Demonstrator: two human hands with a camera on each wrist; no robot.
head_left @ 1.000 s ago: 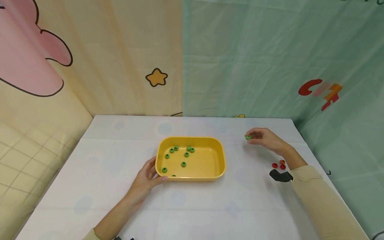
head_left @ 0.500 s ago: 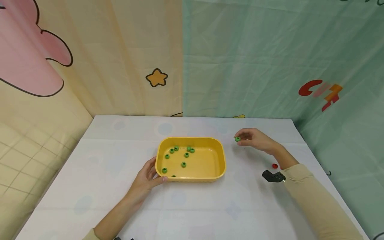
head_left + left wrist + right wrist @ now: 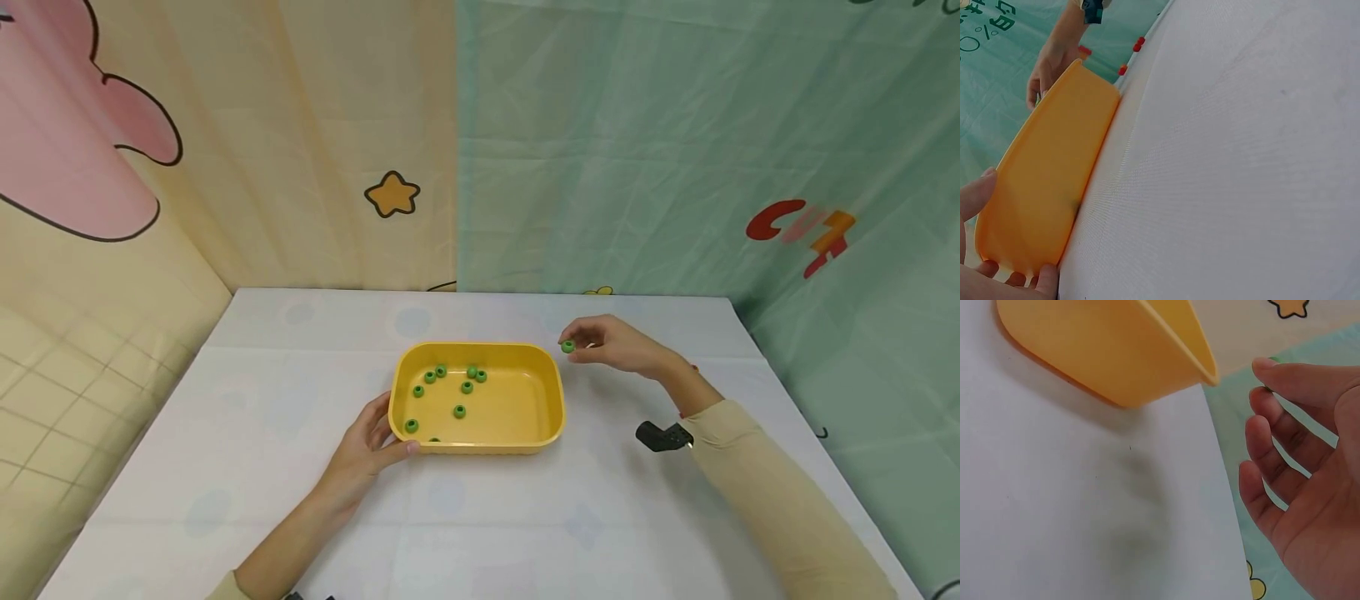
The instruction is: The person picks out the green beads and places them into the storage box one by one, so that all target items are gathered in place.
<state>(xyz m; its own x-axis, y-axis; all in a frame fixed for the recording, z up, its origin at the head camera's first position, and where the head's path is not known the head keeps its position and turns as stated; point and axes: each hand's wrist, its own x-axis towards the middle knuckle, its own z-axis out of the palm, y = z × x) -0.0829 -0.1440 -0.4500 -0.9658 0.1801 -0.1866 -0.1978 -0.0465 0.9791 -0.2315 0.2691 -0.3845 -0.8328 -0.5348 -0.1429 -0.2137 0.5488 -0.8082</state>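
Observation:
A yellow rectangular tray [image 3: 525, 408] sits on the table, with several green beads [image 3: 459, 412] scattered mostly over its left half. My left hand [image 3: 367, 446] grips its left end, thumb at the near rim and fingers around the side; the left wrist view shows these fingertips [image 3: 1047, 278] against the yellow wall. Between right thumb and finger I pinch another green bead [image 3: 567, 347]. That right hand [image 3: 618, 343] hovers just beyond the tray's right rim, apart from it. From the right wrist, the thumb [image 3: 1304, 381] hides nearly all of the bead.
Small red beads [image 3: 1139, 44] and an orange-red one [image 3: 1123, 70] lie on the table's right side, behind my right forearm in the head view. A white cloth covers the table [image 3: 480, 525]. Printed curtains [image 3: 600, 167] stand behind and at both sides.
My right hand has moved left toward the tray, carrying the green bead. Its forearm now covers the red and orange beads. Left hand and tray have stayed in place.

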